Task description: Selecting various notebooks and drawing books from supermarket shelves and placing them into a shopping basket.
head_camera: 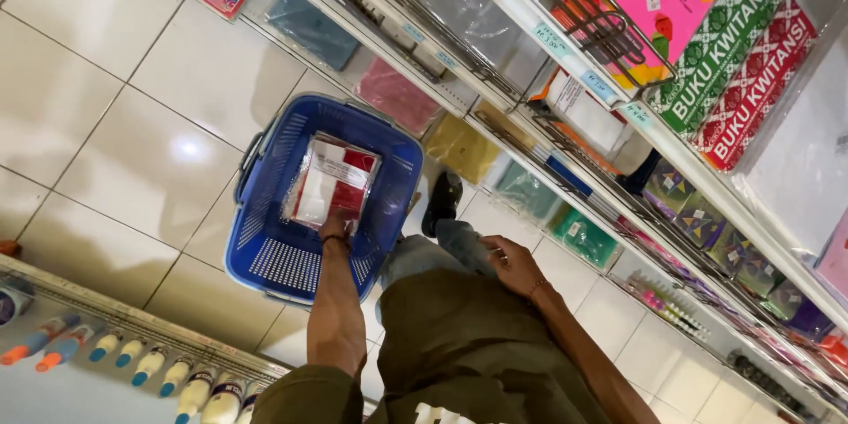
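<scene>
A: What is taking up most of the view?

B: The white tiled floor, with a stationery shelf rack running along from twelve o'clock round to four o'clock. A blue plastic shopping basket is sitting on the tiles just below the rack's bottom shelf.

A: And the packet?

B: A clear-wrapped red and white packet is lying inside the basket, its long axis running from about one o'clock to seven o'clock. The left hand is reaching down into the basket and gripping the packet's near edge, so the packet is stretching away from the fingers toward twelve o'clock.

A: The other hand?

B: The right hand is resting on the thigh, well apart from the basket at about three o'clock of it, fingers loosely curled and holding nothing. The left is clearly the nearer one.

A: Anything smaller?

B: A row of glue bottles is lining a shelf at eight o'clock.
</scene>
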